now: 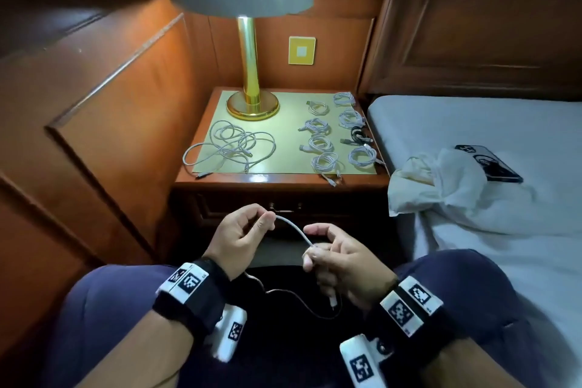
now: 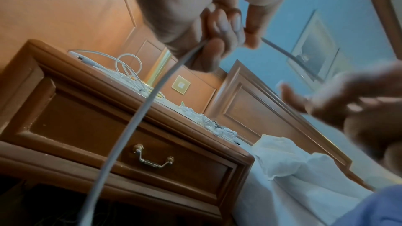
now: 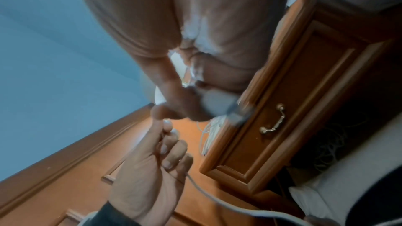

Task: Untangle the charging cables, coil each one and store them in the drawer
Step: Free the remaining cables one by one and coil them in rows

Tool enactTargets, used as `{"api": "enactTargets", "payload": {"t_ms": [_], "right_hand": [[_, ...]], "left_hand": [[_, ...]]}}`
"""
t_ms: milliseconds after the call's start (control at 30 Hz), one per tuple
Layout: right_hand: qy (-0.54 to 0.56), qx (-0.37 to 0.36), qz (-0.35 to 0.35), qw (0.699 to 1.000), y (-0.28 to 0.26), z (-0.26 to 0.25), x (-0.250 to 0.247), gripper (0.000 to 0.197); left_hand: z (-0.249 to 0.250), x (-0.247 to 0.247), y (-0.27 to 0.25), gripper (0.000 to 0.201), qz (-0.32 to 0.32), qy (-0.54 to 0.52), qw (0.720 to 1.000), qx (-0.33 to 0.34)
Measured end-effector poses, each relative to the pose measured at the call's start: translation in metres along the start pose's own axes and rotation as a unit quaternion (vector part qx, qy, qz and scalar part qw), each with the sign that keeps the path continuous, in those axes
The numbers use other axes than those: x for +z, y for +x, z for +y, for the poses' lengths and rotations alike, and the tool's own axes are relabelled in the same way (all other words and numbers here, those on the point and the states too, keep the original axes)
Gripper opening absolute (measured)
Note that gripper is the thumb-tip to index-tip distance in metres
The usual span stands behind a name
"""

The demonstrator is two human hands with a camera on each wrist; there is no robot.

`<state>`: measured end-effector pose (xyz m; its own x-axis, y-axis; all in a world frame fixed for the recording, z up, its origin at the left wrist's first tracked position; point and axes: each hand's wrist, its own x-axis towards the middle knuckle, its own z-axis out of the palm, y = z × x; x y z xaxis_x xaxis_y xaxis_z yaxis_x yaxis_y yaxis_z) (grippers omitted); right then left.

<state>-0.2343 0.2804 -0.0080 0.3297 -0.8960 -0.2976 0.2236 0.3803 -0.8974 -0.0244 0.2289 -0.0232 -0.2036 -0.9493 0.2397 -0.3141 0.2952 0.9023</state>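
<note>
From the head view I see my left hand (image 1: 242,231) and right hand (image 1: 340,257) bare, with no gloves or rings that I can make out. Each wrist wears a wide black strap (image 1: 195,299). On top of each strap sit white blocks (image 1: 184,280) printed with black-and-white square fiducial markers, two side by side on each wrist. Under each wrist hangs a white camera housing (image 1: 230,335), also carrying a marker; the right one (image 1: 362,362) shows a small round dark lens beside it. My legs are covered by dark navy trousers (image 1: 104,309), loosely creased over both knees.
</note>
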Motion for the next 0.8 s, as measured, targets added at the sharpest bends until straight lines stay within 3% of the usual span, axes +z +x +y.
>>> {"api": "enactTargets", "payload": {"t_ms": [67, 133, 300, 500, 600, 700, 800], "right_hand": [[-0.056, 0.027, 0.017, 0.998, 0.0, 0.004, 0.0, 0.012], [-0.049, 0.035, 0.03, 0.998, 0.0, 0.0, -0.001, 0.018], [0.142, -0.008, 0.062, 0.988, 0.001, -0.02, -0.012, 0.016], [0.279, -0.086, 0.185, 0.938, 0.008, -0.032, -0.048, 0.021], [0.193, -0.113, 0.224, 0.949, 0.011, -0.028, -0.051, 0.026], [-0.003, -0.154, 0.225, 0.962, 0.019, -0.012, -0.041, 0.027], [-0.271, -0.228, 0.214, 0.911, 0.029, 0.008, -0.033, 0.024]], "left_hand": [[-0.003, -0.001, -0.002, 0.026, 0.021, 0.015, 0.999, 0.018], [-0.008, -0.004, 0.0, 0.028, 0.009, 0.031, 0.999, 0.028], [-0.023, -0.023, 0.013, 0.017, 0.035, 0.081, 0.996, -0.007], [-0.043, -0.018, 0.016, 0.013, 0.037, 0.152, 0.987, -0.024], [-0.042, -0.002, 0.013, 0.015, 0.02, 0.185, 0.981, 0.06], [-0.029, 0.016, 0.008, 0.011, -0.028, 0.187, 0.971, 0.144], [-0.02, 0.026, 0.005, 0.005, -0.076, 0.155, 0.969, 0.178]]}}
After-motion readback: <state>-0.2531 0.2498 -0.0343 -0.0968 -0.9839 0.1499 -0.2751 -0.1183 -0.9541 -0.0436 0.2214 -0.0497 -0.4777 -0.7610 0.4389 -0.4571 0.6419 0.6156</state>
